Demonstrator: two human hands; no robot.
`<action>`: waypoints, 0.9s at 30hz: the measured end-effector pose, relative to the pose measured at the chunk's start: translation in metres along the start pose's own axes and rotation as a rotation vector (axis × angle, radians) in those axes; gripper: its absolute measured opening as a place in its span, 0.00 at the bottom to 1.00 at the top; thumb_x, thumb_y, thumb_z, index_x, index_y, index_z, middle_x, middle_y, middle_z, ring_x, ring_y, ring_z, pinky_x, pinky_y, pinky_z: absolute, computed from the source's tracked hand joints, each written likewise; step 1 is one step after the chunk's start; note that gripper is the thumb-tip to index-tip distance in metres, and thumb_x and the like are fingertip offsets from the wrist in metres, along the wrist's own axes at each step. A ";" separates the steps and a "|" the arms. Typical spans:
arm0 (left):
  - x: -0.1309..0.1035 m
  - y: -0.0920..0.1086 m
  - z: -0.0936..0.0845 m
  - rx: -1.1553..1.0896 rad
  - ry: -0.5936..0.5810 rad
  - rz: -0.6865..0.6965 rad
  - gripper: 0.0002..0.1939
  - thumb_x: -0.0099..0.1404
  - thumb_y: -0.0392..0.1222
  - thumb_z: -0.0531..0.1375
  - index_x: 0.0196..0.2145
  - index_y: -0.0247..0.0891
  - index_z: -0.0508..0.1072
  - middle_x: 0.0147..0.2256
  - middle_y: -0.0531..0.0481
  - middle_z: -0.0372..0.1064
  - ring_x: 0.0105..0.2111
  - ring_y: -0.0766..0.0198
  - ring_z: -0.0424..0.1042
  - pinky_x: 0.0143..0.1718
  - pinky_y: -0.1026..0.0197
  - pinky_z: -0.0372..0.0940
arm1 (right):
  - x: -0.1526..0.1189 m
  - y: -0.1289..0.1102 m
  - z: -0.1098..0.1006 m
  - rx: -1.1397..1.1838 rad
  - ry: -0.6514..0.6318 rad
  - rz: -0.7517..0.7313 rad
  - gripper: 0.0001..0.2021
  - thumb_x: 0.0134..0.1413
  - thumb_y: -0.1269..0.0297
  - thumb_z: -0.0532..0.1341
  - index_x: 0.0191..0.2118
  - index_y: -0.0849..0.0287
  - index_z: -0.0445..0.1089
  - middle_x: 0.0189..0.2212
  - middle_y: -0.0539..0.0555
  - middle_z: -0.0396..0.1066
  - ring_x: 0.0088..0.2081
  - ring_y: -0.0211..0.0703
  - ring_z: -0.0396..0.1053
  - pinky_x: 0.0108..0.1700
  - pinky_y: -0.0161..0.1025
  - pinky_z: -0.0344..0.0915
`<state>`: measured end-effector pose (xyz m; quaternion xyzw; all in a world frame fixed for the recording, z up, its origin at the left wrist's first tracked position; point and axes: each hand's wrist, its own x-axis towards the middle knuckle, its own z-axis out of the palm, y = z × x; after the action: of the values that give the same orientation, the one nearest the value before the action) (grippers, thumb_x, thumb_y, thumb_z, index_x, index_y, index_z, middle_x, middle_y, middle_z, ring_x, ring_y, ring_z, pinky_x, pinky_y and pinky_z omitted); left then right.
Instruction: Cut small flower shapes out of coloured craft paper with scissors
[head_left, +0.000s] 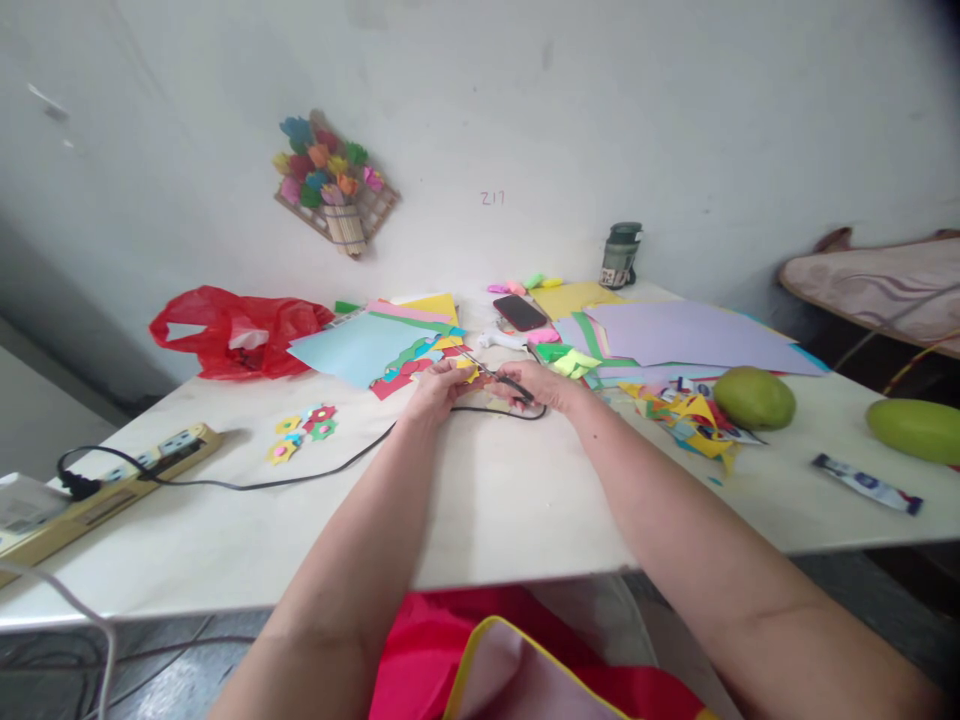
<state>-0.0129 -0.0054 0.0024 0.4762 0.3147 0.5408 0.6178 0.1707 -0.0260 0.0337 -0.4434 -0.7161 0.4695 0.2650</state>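
Note:
Near the middle of the table, my right hand point(526, 386) is closed round the dark handles of a pair of scissors point(517, 388), whose blades point to the upper left. My left hand point(442, 388) pinches a small piece of yellow paper point(469, 371) close to the blades. Red, green and blue wavy-edged paper strips point(405, 368) lie just beyond my left hand. A white glue gun point(501, 340) rests behind the scissors, and a black cord runs beneath my hands. Off to the left sit several small paper flowers point(304, 432) with coloured centres.
A power strip point(112, 485) and a red plastic bag point(244, 330) are on the left. Behind lie coloured sheets point(352, 345) and a phone point(520, 313). Rightward are purple paper point(690, 333), paper scraps point(694, 422), green fruit point(754, 397), a tube point(868, 484) and a bottle point(621, 255).

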 end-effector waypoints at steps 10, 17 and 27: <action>-0.002 0.002 0.003 -0.007 0.022 -0.005 0.12 0.42 0.37 0.69 0.22 0.33 0.69 0.28 0.46 0.74 0.35 0.56 0.76 0.41 0.55 0.70 | -0.002 -0.002 0.003 0.094 0.014 0.031 0.11 0.47 0.64 0.66 0.28 0.62 0.63 0.14 0.42 0.58 0.13 0.26 0.55 0.15 0.26 0.52; -0.002 0.002 0.003 -0.021 0.030 -0.009 0.11 0.43 0.37 0.69 0.23 0.32 0.70 0.26 0.46 0.74 0.35 0.56 0.76 0.41 0.55 0.70 | -0.004 -0.007 0.003 0.052 0.017 0.021 0.11 0.49 0.64 0.65 0.26 0.62 0.62 0.14 0.43 0.58 0.14 0.28 0.56 0.15 0.27 0.52; 0.000 0.000 0.000 -0.025 0.034 -0.009 0.11 0.44 0.37 0.68 0.22 0.33 0.68 0.27 0.47 0.74 0.35 0.55 0.76 0.42 0.54 0.69 | -0.001 -0.005 0.003 -0.015 0.027 0.031 0.12 0.48 0.62 0.65 0.28 0.61 0.62 0.15 0.43 0.59 0.14 0.27 0.56 0.15 0.27 0.52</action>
<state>-0.0127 -0.0054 0.0027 0.4578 0.3201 0.5501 0.6208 0.1672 -0.0291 0.0370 -0.4627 -0.7089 0.4623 0.2638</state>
